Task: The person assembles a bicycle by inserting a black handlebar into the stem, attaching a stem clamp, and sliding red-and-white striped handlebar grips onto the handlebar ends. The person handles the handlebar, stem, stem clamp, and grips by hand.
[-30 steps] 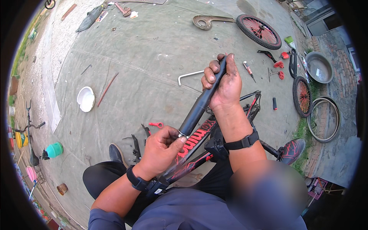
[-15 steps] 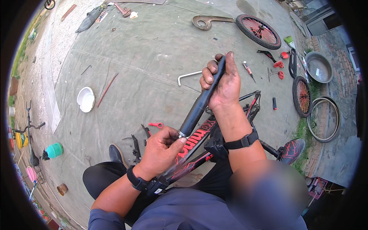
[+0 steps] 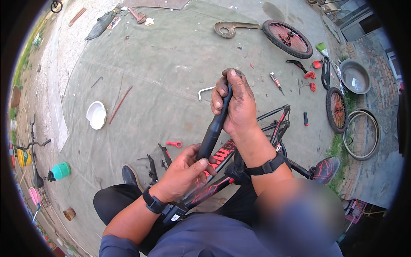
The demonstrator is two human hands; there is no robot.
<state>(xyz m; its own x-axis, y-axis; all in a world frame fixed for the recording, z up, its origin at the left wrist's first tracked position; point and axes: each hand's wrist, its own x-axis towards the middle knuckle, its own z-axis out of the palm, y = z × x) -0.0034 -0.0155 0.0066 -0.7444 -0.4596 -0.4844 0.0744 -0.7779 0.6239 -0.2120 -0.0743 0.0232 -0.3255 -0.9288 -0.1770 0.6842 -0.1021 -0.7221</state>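
My right hand [image 3: 240,109] is closed round the narrower upper part of a black tapered tube [image 3: 212,133], which looks like a bicycle seat post. The tube slants down toward my left hand [image 3: 180,172], whose fingers and thumb are closed about its lower end and hide that end. Beneath my hands, between my legs, lies a black bicycle frame [image 3: 221,155] with red lettering and red trim. Both wrists wear black straps.
Around me on the green ground sheet lie a white bowl [image 3: 96,115], a red wrench [image 3: 174,144], a bent hex key [image 3: 204,92] and a screwdriver [image 3: 276,81]. To the right are spoked wheels [image 3: 287,38] and a metal basin [image 3: 356,76]. A teal bottle [image 3: 61,169] is at left.
My right hand has come down and left, and the tube stands steeper. The left fingers now cover its lower end, where a silver rim showed before.
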